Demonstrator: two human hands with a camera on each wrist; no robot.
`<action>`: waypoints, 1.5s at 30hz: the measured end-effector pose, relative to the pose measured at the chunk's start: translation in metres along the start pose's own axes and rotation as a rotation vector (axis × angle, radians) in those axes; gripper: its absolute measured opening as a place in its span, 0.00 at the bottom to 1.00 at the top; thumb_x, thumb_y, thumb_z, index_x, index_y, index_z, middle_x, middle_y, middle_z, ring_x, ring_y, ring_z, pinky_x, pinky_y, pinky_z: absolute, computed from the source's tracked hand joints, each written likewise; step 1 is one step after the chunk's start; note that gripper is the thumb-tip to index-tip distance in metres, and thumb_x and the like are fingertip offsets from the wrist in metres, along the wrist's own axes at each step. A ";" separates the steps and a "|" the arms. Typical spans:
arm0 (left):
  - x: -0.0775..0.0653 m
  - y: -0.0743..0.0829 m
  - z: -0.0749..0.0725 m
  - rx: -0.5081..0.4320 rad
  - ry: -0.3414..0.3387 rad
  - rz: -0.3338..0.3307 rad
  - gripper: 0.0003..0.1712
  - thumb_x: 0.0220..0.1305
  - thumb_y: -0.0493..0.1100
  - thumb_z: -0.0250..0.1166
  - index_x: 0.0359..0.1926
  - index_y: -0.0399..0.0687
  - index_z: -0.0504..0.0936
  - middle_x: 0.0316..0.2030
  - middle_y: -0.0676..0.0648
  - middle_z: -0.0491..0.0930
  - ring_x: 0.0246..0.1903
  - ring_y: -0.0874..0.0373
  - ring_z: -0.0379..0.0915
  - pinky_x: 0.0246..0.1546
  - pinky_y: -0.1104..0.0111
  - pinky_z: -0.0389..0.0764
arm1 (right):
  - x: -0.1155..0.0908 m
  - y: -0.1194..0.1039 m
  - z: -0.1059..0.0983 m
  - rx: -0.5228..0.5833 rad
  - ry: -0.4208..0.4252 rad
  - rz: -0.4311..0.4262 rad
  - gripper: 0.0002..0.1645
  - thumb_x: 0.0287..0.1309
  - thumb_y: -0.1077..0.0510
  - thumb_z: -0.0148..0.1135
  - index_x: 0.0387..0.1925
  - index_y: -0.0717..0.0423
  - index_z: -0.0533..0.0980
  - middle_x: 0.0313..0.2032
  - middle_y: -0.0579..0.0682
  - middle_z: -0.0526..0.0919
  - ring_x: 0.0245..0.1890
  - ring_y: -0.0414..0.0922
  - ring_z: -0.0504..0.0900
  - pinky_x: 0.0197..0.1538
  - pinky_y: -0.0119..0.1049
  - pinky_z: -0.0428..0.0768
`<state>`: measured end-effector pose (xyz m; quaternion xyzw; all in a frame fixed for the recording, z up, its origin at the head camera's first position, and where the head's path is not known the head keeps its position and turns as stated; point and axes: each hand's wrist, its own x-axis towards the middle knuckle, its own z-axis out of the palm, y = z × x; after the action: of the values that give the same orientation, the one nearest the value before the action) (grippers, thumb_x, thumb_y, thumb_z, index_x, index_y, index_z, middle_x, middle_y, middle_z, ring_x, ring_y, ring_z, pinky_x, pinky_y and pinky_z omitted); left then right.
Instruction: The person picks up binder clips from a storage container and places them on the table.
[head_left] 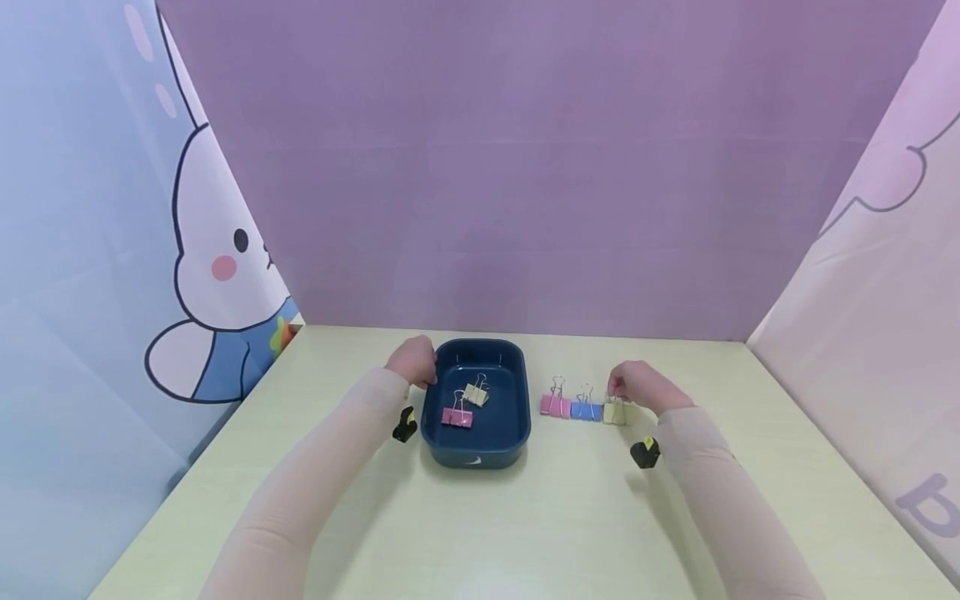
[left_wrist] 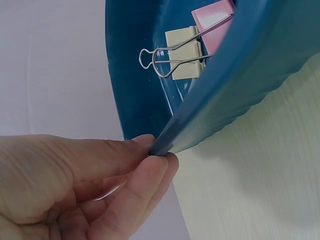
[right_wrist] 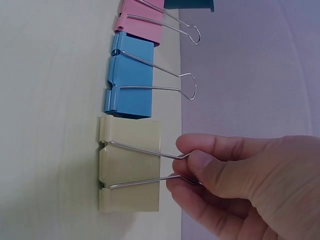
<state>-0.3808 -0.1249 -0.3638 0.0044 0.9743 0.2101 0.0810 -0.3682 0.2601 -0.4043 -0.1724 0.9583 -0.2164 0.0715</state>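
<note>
My left hand (left_wrist: 100, 180) pinches the rim of a dark blue tray (left_wrist: 200, 115) between thumb and fingers, at its far left corner in the head view. Inside the tray lie a pink binder clip (head_left: 457, 417) and a pale yellow binder clip (head_left: 476, 394). My right hand (right_wrist: 235, 185) pinches the wire handle of another pale yellow binder clip (right_wrist: 131, 167). That clip stands at the right end of a row on the table, beside a blue binder clip (right_wrist: 132, 75) and a pink binder clip (right_wrist: 142, 20).
The pale wooden table (head_left: 495, 533) carries the tray and the row of clips right of it. A purple backdrop (head_left: 525, 167) rises behind the table's far edge. Printed cloth walls, one with a rabbit figure (head_left: 217, 250), flank both sides.
</note>
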 end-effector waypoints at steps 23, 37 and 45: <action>-0.001 -0.002 -0.001 0.001 0.000 -0.009 0.09 0.55 0.30 0.69 0.38 0.35 0.82 0.38 0.41 0.81 0.25 0.57 0.80 0.32 0.66 0.87 | 0.003 -0.008 0.000 -0.094 0.039 -0.022 0.34 0.71 0.50 0.51 0.71 0.62 0.58 0.66 0.69 0.64 0.66 0.67 0.62 0.69 0.62 0.61; 0.002 -0.003 0.000 0.015 -0.001 0.005 0.04 0.54 0.30 0.69 0.29 0.38 0.81 0.29 0.44 0.80 0.22 0.58 0.78 0.21 0.73 0.83 | 0.030 -0.129 0.002 -0.246 0.041 -0.188 0.43 0.65 0.36 0.54 0.73 0.52 0.57 0.71 0.56 0.61 0.71 0.56 0.60 0.72 0.53 0.62; 0.002 -0.005 0.000 0.005 0.003 0.009 0.08 0.53 0.30 0.69 0.23 0.40 0.79 0.24 0.46 0.79 0.19 0.59 0.77 0.27 0.68 0.86 | 0.061 -0.206 0.023 -0.393 -0.067 -0.373 0.26 0.67 0.47 0.56 0.61 0.57 0.73 0.58 0.53 0.78 0.59 0.47 0.76 0.64 0.41 0.74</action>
<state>-0.3827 -0.1298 -0.3663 0.0085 0.9750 0.2078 0.0784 -0.3586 0.0542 -0.3386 -0.3634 0.9307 -0.0299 0.0275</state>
